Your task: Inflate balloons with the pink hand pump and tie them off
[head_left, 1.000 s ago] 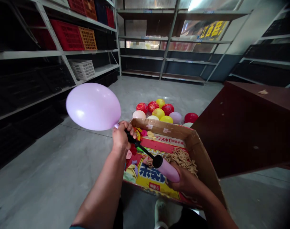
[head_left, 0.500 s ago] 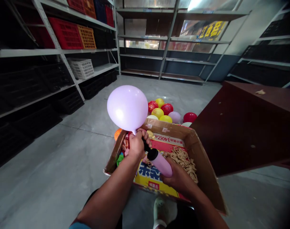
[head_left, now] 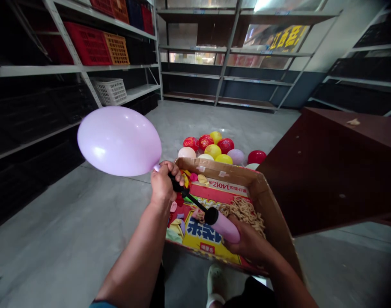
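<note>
A large lilac balloon (head_left: 120,141) is inflated and points out to the left. My left hand (head_left: 164,182) is closed around its neck and the black end of a hand balloon pump. From there a thin black rod runs down to the pump's pink barrel (head_left: 226,229), which my right hand (head_left: 243,239) grips over the cardboard box. The rod is drawn well out of the barrel. Inside the box (head_left: 277,209), uninflated balloons (head_left: 176,226) lie at the left, and a heap of beige uninflated long balloons or similar loops (head_left: 242,209) lies at the right.
Inflated red, yellow, white and lilac balloons (head_left: 212,150) sit on the floor beyond the box. A dark brown panel-like piece of furniture (head_left: 330,171) stands close at the right. Shelves with crates (head_left: 86,45) line the left; a metal rack (head_left: 227,55) stands at the back.
My left hand has moved left and away from the pink barrel, drawing the black rod out. The lilac balloon has swung left and looks larger. My right hand has shifted slightly right and down.
</note>
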A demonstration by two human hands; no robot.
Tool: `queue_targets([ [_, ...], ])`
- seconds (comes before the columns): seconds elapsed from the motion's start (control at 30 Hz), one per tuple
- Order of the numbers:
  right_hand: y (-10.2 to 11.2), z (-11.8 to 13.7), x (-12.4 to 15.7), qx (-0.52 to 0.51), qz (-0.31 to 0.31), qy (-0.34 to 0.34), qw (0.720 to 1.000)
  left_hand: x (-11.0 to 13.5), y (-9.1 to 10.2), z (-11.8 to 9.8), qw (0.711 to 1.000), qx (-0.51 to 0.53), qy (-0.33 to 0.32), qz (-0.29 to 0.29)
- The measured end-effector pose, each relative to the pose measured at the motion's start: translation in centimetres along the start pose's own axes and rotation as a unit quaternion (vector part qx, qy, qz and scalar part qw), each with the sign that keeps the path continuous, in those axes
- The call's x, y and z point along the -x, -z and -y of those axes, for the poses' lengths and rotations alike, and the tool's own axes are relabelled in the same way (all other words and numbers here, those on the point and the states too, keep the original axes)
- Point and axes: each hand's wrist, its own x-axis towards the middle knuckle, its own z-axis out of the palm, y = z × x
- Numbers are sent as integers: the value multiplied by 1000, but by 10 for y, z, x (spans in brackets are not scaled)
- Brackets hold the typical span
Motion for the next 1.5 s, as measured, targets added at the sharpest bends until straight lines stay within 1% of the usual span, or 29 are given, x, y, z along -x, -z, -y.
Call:
queue_targets([
  [0.1, -5, 10, -3, 9, -19, -3, 1000, 6, -5, 13, 1000, -2, 26, 0],
  [0.2, -9, 22, -7, 11, -44, -17, 999, 16, -11, 32, 998, -8, 63, 14],
  [0.3, -12, 30, -9, 2, -55, -32, 998, 24, -15, 50, 996, -5, 87, 22],
  [0.37, -13, 32, -9, -5, -55, -32, 998, 26, -16, 56, 995, 0, 92, 26],
  [0.47, -11, 31, -8, -17, -47, -26, 998, 25, -16, 52, 995, 4, 93, 30],
  [0.53, -8, 27, -7, -29, -33, -16, 999, 20, -14, 43, 996, 3, 83, 30],
  [0.67, -1, 12, -2, -64, 8, -6, 998, 9, -7, 18, 999, 5, 42, 16],
  [0.73, 2, 5, 0, -62, 16, -11, 998, 3, -3, 9, 1000, 6, 26, 11],
  [0.8, 4, 1, 2, -47, 14, -14, 999, -1, 0, 4, 1000, 4, 13, 6],
  [0.87, 5, 1, 3, -32, 8, -15, 999, -2, 1, 7, 1000, 4, 6, -1],
  [0.93, 4, 6, 2, -15, -1, -16, 1000, 0, 0, 15, 1000, 5, 15, -4],
  [1.1, -6, 20, -5, 6, -40, -27, 999, 16, -8, 49, 997, -3, 82, 3],
  [1.17, -9, 24, -7, 4, -57, -35, 998, 22, -10, 61, 995, 0, 98, 1],
  [1.23, -11, 26, -8, 1, -61, -42, 997, 25, -10, 69, 994, 7, 107, 1],
  [1.33, -9, 25, -8, -21, -38, -35, 998, 21, -9, 65, 994, 4, 107, 4],
  [1.4, -5, 20, -6, -44, -11, -23, 999, 16, -7, 54, 995, 1, 95, 5],
  [1.5, 0, 6, -2, -69, 18, -20, 997, 6, -3, 34, 997, 12, 70, -4],
])
